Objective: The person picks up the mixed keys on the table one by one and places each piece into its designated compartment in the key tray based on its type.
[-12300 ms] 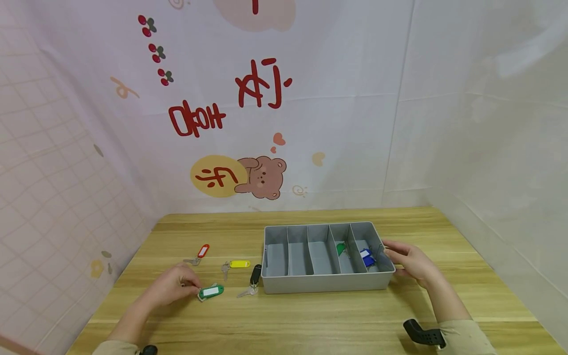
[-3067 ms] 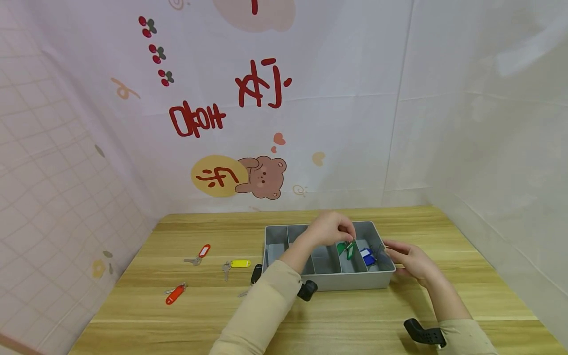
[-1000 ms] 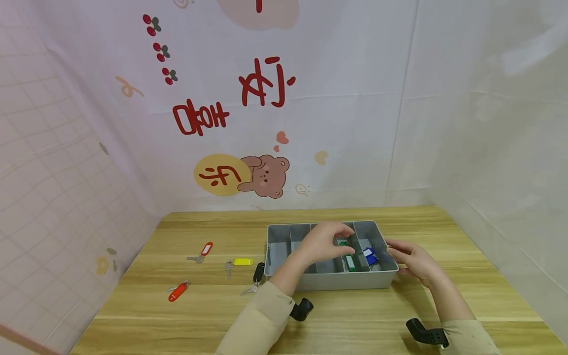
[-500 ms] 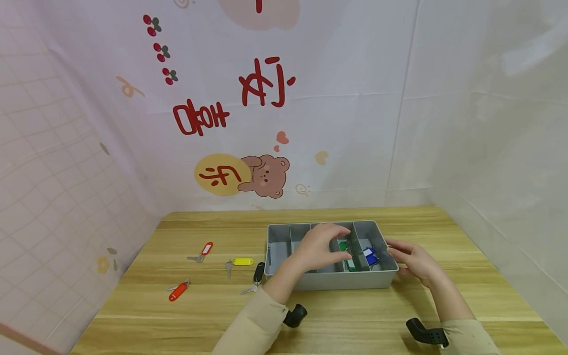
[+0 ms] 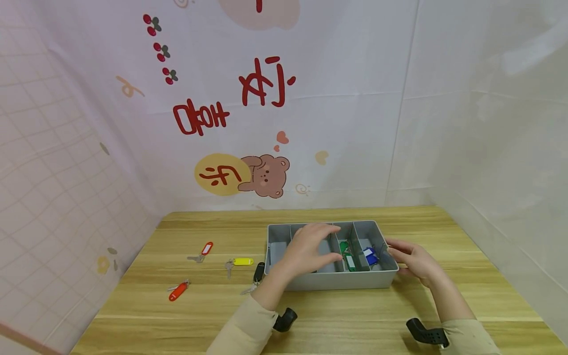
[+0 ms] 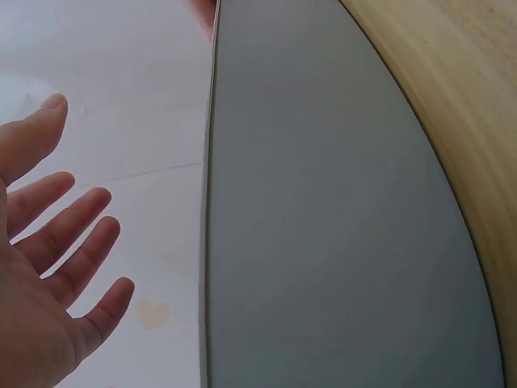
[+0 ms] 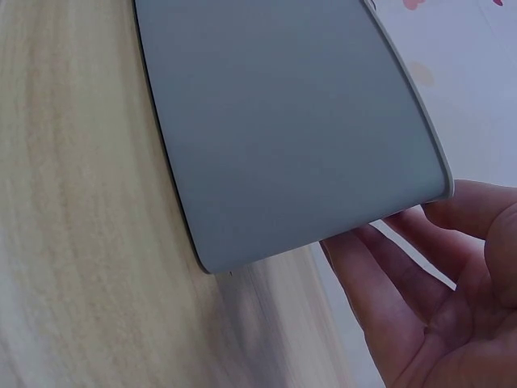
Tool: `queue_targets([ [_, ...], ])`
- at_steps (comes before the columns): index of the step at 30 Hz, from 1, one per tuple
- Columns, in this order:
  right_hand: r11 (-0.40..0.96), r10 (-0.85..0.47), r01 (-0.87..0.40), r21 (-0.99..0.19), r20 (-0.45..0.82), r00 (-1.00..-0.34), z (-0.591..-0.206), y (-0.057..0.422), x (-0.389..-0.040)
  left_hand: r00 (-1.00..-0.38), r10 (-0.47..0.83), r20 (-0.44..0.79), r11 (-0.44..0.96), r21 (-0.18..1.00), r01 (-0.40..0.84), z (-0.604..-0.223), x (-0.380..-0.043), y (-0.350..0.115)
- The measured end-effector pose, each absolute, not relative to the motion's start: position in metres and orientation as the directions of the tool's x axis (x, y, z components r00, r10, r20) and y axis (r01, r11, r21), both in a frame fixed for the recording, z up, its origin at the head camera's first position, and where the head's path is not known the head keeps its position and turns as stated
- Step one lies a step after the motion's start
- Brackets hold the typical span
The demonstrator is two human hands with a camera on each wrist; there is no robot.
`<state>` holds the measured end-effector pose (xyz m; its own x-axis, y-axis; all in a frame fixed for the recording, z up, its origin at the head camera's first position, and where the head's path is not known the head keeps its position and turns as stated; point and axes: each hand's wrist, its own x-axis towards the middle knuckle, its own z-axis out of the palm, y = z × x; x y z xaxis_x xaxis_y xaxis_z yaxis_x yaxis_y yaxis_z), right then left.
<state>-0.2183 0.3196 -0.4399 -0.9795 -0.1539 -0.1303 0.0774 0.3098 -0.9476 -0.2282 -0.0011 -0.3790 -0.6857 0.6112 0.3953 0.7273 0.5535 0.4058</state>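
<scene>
Left hand (image 5: 306, 249) spread and empty over the smooth grey plastic box (image 5: 337, 282), hiding part of its middle. Glossy green key tags (image 5: 350, 263) lie in the box's fourth compartment from left, blue key tags (image 5: 370, 256) in the rightmost, metal keys hard to make out. Right hand (image 5: 417, 264) touches the box's right end; can't tell if its fingers hook the rim. Left of the box: rounded red key tags (image 5: 179, 291), yellow key tag (image 5: 243, 262), black key tag (image 5: 259, 272).
</scene>
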Motion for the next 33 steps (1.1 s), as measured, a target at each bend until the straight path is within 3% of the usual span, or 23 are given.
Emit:
queue_targets([
  [9, 0.301, -0.162, 0.076, -0.951, -0.129, -0.978, -0.441, 0.321, -0.219, -0.662, 0.588, 0.464, 0.561, 0.356, 0.747, -0.378, -0.223, -0.020],
  [18, 0.305, -0.159, 0.079, -0.949, -0.133, -0.978, -0.442, 0.321, -0.220, -0.626, 0.560, 0.542, 0.619, 0.228, 0.751, -0.380, -0.222, -0.038],
  [25, 0.297, -0.158, 0.081, -0.951, -0.133, -0.979, -0.442, 0.321, -0.220, -0.600, 0.522, 0.606, 0.605, 0.233, 0.762, -0.379, -0.220, -0.059],
  [33, 0.314, -0.157, 0.076, -0.946, -0.131, -0.979, -0.440, 0.320, -0.218, -0.636, 0.473, 0.610, 0.623, 0.278, 0.731, -0.386, -0.223, -0.090],
])
